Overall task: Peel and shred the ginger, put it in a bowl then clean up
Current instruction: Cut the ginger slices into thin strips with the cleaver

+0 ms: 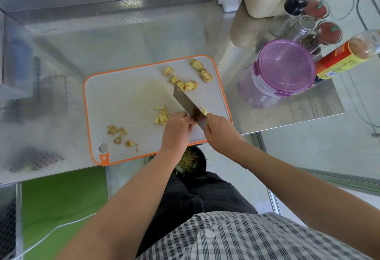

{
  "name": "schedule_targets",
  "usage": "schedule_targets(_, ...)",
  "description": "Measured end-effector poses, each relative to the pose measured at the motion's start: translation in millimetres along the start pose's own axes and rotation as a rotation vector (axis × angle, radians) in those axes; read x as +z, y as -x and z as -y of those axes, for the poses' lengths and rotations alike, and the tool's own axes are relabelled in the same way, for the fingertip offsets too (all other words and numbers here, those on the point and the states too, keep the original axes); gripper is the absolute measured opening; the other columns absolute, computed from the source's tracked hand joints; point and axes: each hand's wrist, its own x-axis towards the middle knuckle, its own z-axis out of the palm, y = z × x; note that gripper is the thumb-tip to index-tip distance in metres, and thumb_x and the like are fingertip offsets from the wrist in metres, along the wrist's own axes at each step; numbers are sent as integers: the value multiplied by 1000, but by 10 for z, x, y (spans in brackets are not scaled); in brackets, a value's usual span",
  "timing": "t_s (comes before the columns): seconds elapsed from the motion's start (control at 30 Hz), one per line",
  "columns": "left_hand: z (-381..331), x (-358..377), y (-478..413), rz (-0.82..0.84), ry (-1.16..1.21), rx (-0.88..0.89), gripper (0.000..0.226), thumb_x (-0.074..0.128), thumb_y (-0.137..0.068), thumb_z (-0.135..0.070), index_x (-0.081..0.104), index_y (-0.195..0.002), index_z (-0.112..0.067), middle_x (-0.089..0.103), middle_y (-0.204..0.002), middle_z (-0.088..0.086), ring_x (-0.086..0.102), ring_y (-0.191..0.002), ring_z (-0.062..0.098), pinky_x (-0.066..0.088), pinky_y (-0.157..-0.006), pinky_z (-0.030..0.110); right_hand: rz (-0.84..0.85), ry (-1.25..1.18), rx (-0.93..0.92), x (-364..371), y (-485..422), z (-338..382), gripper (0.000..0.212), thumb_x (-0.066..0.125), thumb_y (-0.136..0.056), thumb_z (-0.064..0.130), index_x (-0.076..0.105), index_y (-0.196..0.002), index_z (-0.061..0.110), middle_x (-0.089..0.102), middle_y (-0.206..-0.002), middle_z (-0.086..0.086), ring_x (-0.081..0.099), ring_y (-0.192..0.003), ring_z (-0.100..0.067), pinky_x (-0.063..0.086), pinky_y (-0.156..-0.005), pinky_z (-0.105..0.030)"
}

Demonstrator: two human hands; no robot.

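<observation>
Right hand (220, 131) is wrapped round the cleaver (188, 103) handle. Left hand (176, 129) is curled in a claw right against the blade, pinning a ginger piece (203, 112) that's mostly hidden, only a yellow bit peeks out. The cleaver's long axis runs from the hands away and leftward. Just left of them sits a small pile of ginger strips (162, 116), roughly parallel, lying near-to-far. I'd say peeling's done and shredding is barely started: ginger slices (197, 74) wait at the cutting board's (123, 95) far-right corner, peel scraps (120, 136) sit near-left, and I can't spot a bowl on the bench (82, 39), so that and cleanup remain.
</observation>
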Motion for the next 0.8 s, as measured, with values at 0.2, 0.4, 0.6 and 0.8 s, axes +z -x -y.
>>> schedule_targets(0.2,72,68,-9,28,-42,-23,12,69,-74,5,70,-66,-4,63,-68,8,56,-63,26,47,-51,42,8,19,59,29,-38,80,10,39,-90,3,36,-82,8,42,-78,-7,43,-71,-28,31,-60,-33)
schedule_targets(0.4,44,55,-7,28,-70,-26,9,67,-75,2,69,-69,-3,63,-71,10,58,-67,29,48,-53,41,-43,-8,63,190,-48,100,6,38,-92,5,44,-94,7,55,-98,-14,55,-83,-37,35,-63,-37)
schedule_targets(0.6,22,7,77,-13,-45,-51,7,73,-78,-9,70,-84,-7,59,-86,7,56,-82,23,45,-70,28,-63,-65,2,145,-64,-22,7,40,-96,12,43,-92,8,54,-91,-13,52,-80,-35,35,-64,-36)
schedule_targets(0.8,-27,-55,107,-59,88,-394,17,63,-90,-26,67,-99,-11,68,-85,0,61,-78,15,34,-69,17,-88,-41,-40,68,-46,-40,13,39,-95,11,34,-83,10,42,-78,-5,47,-71,-32,32,-60,-36)
